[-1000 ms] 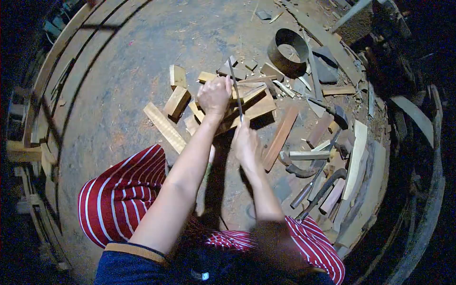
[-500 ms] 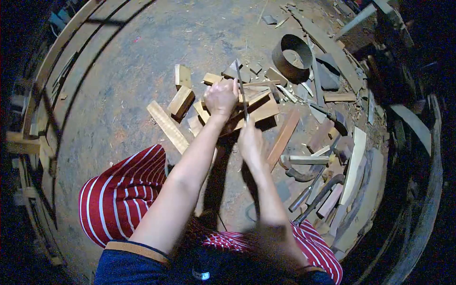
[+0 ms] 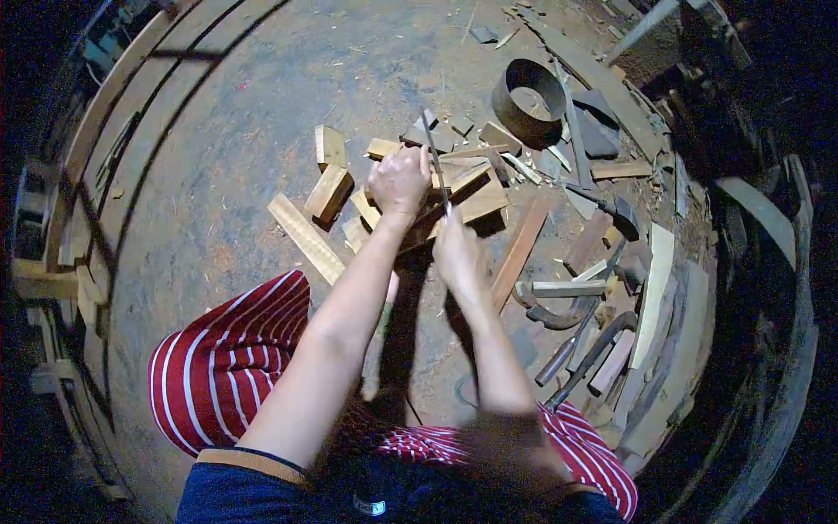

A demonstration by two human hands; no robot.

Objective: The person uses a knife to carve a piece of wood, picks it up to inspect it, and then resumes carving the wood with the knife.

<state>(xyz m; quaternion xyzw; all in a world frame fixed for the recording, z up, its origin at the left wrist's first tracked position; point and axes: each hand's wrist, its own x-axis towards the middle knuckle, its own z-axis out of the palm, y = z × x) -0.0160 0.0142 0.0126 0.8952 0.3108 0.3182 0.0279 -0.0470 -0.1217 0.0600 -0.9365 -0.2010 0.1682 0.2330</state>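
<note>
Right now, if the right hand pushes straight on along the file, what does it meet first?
Likely the wood piece held under the left hand; the right hand points the file over it. Depth is unclear.

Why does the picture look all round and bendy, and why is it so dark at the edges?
Head view: a very wide lens bends straight planks into curves near the rim and leaves the corners black. Light falls mostly on the dirt floor in the middle. The right hand on the metal file looks slightly smeared, and so does its forearm; the left hand on the wood pieces is sharper.
</note>
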